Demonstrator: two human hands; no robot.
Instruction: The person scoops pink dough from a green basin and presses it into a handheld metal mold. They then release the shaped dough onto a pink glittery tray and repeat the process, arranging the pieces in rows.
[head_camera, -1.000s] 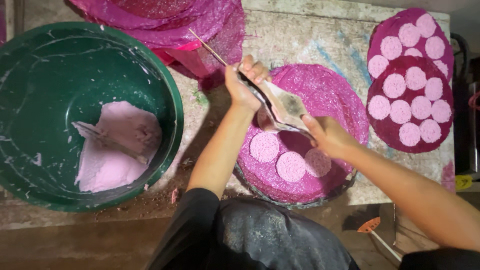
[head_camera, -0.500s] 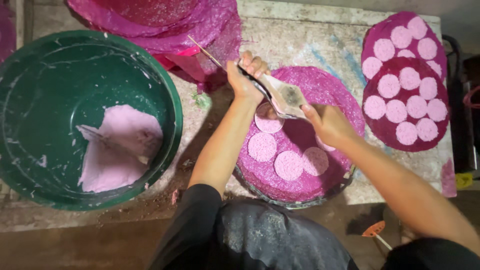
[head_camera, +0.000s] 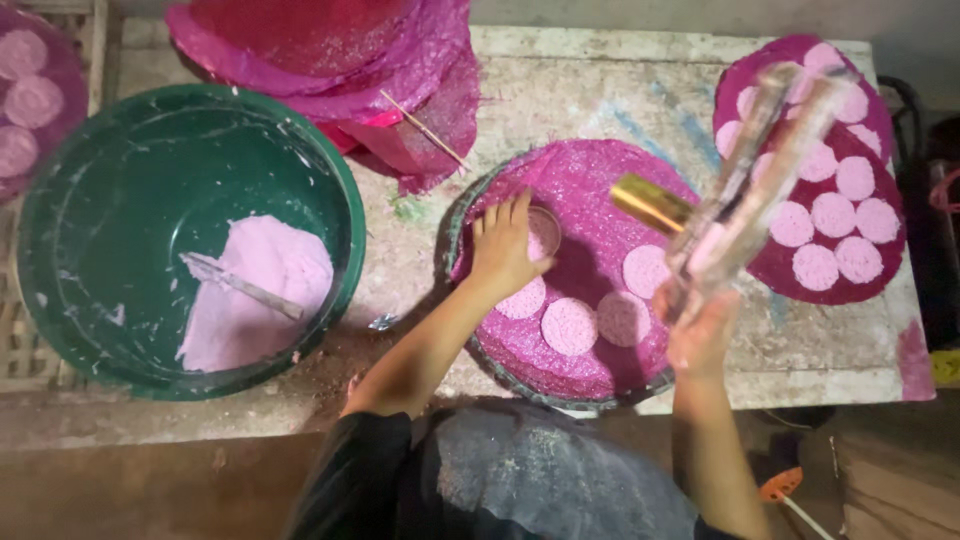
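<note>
A small round ring mould (head_camera: 543, 232) sits flat on the pink mesh mat (head_camera: 590, 190), just under the fingers of the left hand (head_camera: 503, 243). Beside it on the mat lie four pale pink flat discs (head_camera: 570, 325), near one another. The right hand (head_camera: 700, 335) holds up a blurred, clear, flat tool (head_camera: 765, 170) with a gold piece at its side, tilted above the mat.

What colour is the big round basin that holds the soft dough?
Dark green, smeared with pale residue: the big round plastic basin shows best in the head view.
</note>
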